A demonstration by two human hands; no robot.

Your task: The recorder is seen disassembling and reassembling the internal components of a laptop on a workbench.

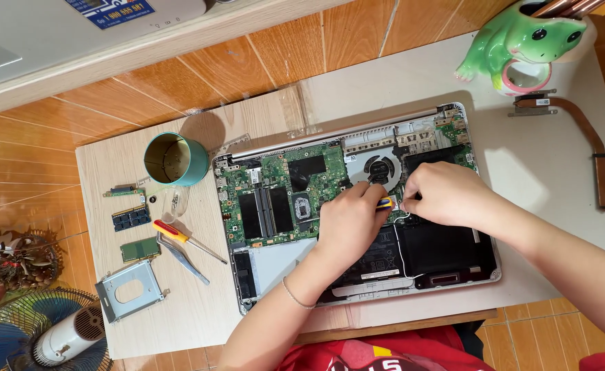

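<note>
Fan (pixel 55 330) and a cluttered basket sit on the floor far left, off the bench (pixel 199 316). On the bench, going rightward: silver drive bracket (pixel 129 290), small green boards (pixel 131 218), red/yellow screwdriver (pixel 179 237), tweezers (pixel 182 259), teal cup (pixel 175 159). Then the opened laptop (pixel 357 206), bottom cover off, green mainboard (pixel 282 196) w/ round fan (pixel 378 168) and black battery (pixel 440 247) exposed. Left hand (pixel 350 220) is closed on a small yellow/blue tool (pixel 385 203), tip down by the fan; right hand (pixel 447 196) is pinched shut just beside it on what looks like a thin cable or connector, too small to tell exactly. Both hands nearly touch, mid-laptop between fan and battery. Risks as I judge: tool tip could slip and scratch the board or nick the battery pack, since it's pressed close to both; pulling the pinched bit at an angle could tear it; loose screw by the small boards could roll off. Far right: green frog pot (pixel 522 41), copper heat pipe (pixel 577 130) lying apart. Labels: blue rectangular sticker (pixel 110 10) top left on a grey surface; white strip labels on the battery.
</note>
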